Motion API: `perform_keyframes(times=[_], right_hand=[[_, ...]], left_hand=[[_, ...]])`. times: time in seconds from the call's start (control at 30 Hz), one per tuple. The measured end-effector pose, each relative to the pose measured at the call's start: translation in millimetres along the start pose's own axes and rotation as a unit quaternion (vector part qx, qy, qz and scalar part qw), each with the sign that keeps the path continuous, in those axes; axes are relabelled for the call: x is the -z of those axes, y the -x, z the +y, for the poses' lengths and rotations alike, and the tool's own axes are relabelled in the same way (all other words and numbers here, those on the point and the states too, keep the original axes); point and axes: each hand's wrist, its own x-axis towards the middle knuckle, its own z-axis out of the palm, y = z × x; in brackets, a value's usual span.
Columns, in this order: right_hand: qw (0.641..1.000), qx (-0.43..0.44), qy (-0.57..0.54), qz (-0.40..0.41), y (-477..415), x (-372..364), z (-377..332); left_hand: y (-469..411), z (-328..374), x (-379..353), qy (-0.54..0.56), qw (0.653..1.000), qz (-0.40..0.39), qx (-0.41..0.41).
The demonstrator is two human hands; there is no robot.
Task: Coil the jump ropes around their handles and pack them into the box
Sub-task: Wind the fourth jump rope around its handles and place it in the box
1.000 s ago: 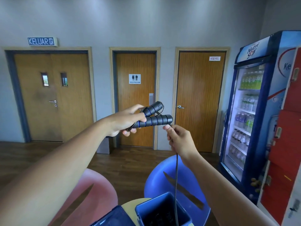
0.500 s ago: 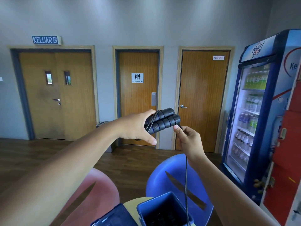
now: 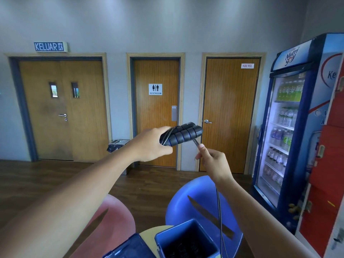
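Black handles [image 3: 181,134], two, in left hand [image 3: 150,146]; right hand [image 3: 214,162] pinches rope [image 3: 219,211].

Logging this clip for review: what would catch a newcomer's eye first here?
The left hand grips two black handles mid-frame, before the restroom door. The right hand just below pinches the rope, which hangs toward the blue box at the bottom edge. A lit drinks fridge stands at right.

one head-worn wide view faces forward at the doors [image 3: 156,118], box [image 3: 175,227] close below.
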Motion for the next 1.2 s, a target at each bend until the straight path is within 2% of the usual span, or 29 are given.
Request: perform_keyframes(times=[0.1,0.27,0.47,0.57,0.67,0.83,0.87,0.93,1.03,1.1,1.2], right_hand=[[0.999,0.021,0.036,-0.031,1.3,-2.8,0.4],[0.989,0.061,0.093,-0.098,0.7,-7.8,-3.9],[0.963,0.134,0.211,-0.101,-5.9,-5.5,-19.6],[0.935,0.183,0.295,-0.067,-12.3,-2.8,-31.6],[0.915,0.224,0.331,-0.053,-20.3,4.7,-43.7],[0.874,0.303,0.35,-0.146,-36.8,30.2,-56.4],[0.874,0.309,0.338,-0.161,-39.9,34.6,-57.5],[0.898,0.286,0.284,-0.176,-42.9,40.1,-61.7],[0.946,0.187,0.144,-0.221,-42.2,47.1,-69.4],[0.95,0.135,0.04,-0.279,-39.3,51.4,-68.0],[0.941,0.083,-0.073,-0.321,-37.1,53.1,-57.4]], left_hand=[[-0.1,1.2,-0.8,0.019,1.0,0.02,0.014],[-8.3,-4.9,2.8,0.011,0.993,0.082,0.086],[-9.8,-14.4,5.2,-0.132,0.981,0.101,0.095],[-6.9,-15.2,3.1,-0.2,0.975,0.073,0.066],[-4.1,-17.7,3.5,-0.201,0.979,0.009,0.034],[5.2,-17.8,12.5,-0.165,0.984,-0.068,-0.017],[8.1,-15.6,14.6,-0.154,0.985,-0.078,-0.023],[13.4,-9.3,18.0,-0.131,0.986,-0.097,-0.035],[21.7,5.7,22.2,-0.078,0.987,-0.128,-0.06],[28.1,16.9,24.7,-0.029,0.987,-0.141,-0.078],[34.6,29.1,29.6,0.052,0.983,-0.159,-0.077]])
